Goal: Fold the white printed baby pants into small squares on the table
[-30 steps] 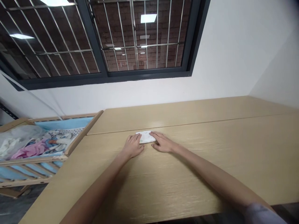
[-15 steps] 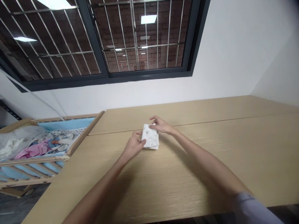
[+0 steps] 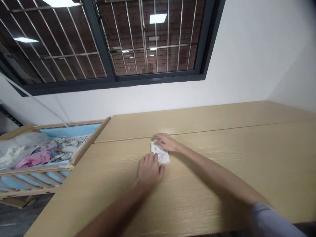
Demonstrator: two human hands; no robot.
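Note:
A small folded white piece with faint grey print (image 3: 161,155) lies flat on the wooden tabletop; whether it is cloth or paper I cannot tell. My left hand (image 3: 149,169) is palm down at its lower left corner, fingers stretched forward and thumb out to the side. Over its upper right part rests my right hand (image 3: 167,143), also palm down with fingers extended to the left. Neither hand grips it. The fingers hide parts of its left and top edges.
The wide wooden table (image 3: 222,158) has a seam running across its back part. At left stands a wooden crib (image 3: 91,141) with blue lining, holding crumpled clothes (image 3: 39,157) and a clear plastic bag (image 3: 22,144). A barred window (image 3: 153,79) is set in the white wall behind.
The folded white piece was held up slightly between both hands' fingers and now lies flat. My hands let go of its edges and turned palm down over it.

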